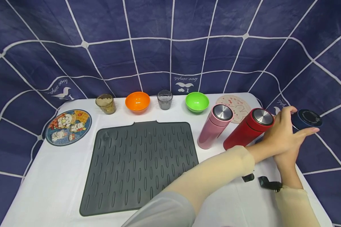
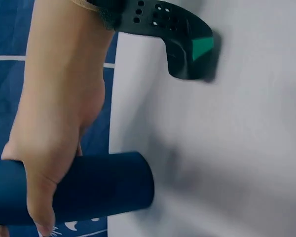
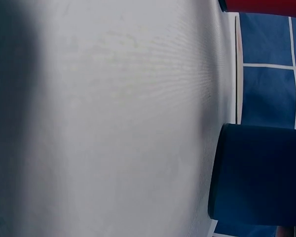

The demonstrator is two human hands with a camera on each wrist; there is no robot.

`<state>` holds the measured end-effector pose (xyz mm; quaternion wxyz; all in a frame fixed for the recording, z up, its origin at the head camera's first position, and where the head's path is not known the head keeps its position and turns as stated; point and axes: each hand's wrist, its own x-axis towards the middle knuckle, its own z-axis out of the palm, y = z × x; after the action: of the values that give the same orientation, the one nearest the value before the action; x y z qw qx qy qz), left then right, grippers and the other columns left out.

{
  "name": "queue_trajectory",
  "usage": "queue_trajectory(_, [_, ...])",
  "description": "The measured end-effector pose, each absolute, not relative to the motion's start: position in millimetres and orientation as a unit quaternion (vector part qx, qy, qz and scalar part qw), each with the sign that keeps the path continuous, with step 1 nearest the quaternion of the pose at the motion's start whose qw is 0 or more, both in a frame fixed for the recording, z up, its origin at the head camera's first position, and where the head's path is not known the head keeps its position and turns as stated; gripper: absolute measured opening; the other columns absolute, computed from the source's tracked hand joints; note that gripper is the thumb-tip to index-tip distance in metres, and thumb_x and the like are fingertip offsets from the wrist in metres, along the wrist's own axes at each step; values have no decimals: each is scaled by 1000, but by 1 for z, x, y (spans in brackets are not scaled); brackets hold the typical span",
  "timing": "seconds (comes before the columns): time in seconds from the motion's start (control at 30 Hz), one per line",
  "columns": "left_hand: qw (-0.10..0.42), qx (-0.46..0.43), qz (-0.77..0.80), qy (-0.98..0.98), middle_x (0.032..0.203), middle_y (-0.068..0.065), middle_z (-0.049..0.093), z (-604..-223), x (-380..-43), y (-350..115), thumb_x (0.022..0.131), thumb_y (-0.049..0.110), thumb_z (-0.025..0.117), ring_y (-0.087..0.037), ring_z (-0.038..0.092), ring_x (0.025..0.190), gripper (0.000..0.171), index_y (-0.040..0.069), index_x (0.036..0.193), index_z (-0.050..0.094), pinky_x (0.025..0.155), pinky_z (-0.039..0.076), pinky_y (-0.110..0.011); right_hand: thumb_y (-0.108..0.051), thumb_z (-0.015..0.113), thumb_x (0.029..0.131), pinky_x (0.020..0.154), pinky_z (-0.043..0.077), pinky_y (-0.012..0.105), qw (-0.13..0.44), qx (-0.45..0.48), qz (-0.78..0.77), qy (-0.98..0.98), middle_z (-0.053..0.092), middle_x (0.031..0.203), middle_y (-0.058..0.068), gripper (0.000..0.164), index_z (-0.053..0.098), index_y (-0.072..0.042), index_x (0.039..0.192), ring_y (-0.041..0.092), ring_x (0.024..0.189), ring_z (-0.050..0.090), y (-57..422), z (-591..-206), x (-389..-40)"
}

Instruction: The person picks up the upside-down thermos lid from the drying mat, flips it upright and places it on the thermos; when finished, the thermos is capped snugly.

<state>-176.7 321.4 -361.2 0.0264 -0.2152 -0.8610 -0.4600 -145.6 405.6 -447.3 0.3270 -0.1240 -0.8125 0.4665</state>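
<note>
A dark blue thermos point(image 1: 307, 119) is at the right edge of the table, mostly hidden behind both hands in the head view. My left hand point(image 1: 282, 134) grips it near its top, with the thumb on the near side. Lower down, my right hand point(image 1: 287, 157) holds the body, its fingers out of sight in the head view. The left wrist view shows the right hand point(image 2: 52, 138) wrapped around the thermos point(image 2: 103, 187), its base over the white cloth. I cannot tell whether that base touches. Beside the left hand stands a red thermos point(image 1: 248, 129).
Left of the red thermos stands a pink thermos point(image 1: 213, 129). A grey ribbed mat point(image 1: 142, 167) covers the middle. Along the back are an amber cup point(image 1: 106, 104), orange bowl point(image 1: 137, 102), grey cup point(image 1: 164, 100), green bowl point(image 1: 197, 102) and two round mats point(image 1: 68, 127).
</note>
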Motion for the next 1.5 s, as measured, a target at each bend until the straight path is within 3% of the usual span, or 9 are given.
queue_trajectory(0.17, [37,-259,-410,-874,139,21,36,-367,-177,318,93,55,46,9,34,126,63,34,147,20,98,31,-6,-17,70,81,111,23,20,311,-166,407,-843,39,144,8,85,14,-21,145,12,133,37,407,-445,-145])
queue_trajectory(0.3, [15,-245,-449,-859,137,24,34,-365,-177,319,87,57,55,12,34,123,72,39,146,18,94,35,-9,-5,69,81,100,33,12,317,-137,515,-784,58,124,-1,66,36,-15,138,6,118,50,404,-446,-146])
queue_trajectory(0.43, [25,-222,-478,-849,127,24,40,-361,-178,319,76,59,68,14,40,112,76,35,136,29,86,35,-5,-2,68,82,95,34,11,322,-114,547,-764,57,115,-9,58,41,-10,133,5,110,51,399,-443,-147])
queue_trajectory(0.57, [35,-257,-444,-858,139,20,37,-366,-178,317,92,54,50,11,36,125,61,32,144,26,97,31,-5,-20,69,83,110,24,19,302,-172,452,-821,42,141,5,84,14,-15,146,11,132,38,404,-446,-145])
queue_trajectory(0.8, [10,-236,-462,-855,134,28,32,-363,-178,319,77,62,66,16,33,120,84,41,144,20,92,35,-7,-8,69,81,97,29,11,321,-149,463,-813,49,113,-22,65,37,-7,138,-5,110,44,404,-449,-147])
queue_trajectory(1.0, [13,-257,-415,-873,138,24,30,-367,-180,319,87,58,54,14,30,123,72,41,146,16,90,35,-6,-21,69,83,112,22,24,310,-161,408,-844,38,141,12,83,16,-13,146,17,132,36,404,-448,-146])
queue_trajectory(1.23, [1,-222,-476,-851,129,26,36,-363,-179,319,71,61,71,13,37,114,85,40,140,26,85,37,-7,-7,71,80,97,30,11,320,-142,454,-819,51,111,-24,70,34,-9,140,-7,109,46,404,-450,-148])
queue_trajectory(1.4, [11,-257,-430,-865,137,21,33,-366,-179,318,85,57,58,11,33,123,74,34,145,22,94,33,-5,-21,68,85,113,19,18,295,-163,443,-831,38,145,2,87,8,-15,148,6,134,33,405,-448,-145])
queue_trajectory(1.5, [-3,-269,-423,-865,143,22,26,-368,-179,317,89,56,52,11,28,128,73,37,148,13,98,33,-8,-22,64,88,110,22,16,289,-184,452,-824,41,142,2,77,17,-12,147,5,131,36,405,-448,-144])
